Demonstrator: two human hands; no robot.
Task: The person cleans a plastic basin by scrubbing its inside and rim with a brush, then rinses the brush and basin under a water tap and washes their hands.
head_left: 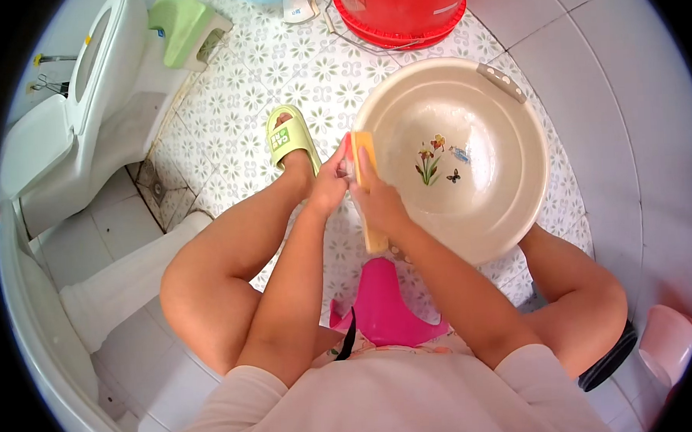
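Well, yellow bar [375, 240]; right grip [366, 175] across its middle

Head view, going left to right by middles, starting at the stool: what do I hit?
Green stool → green slipper → left hand → yellow bar → beige basin → pink tub
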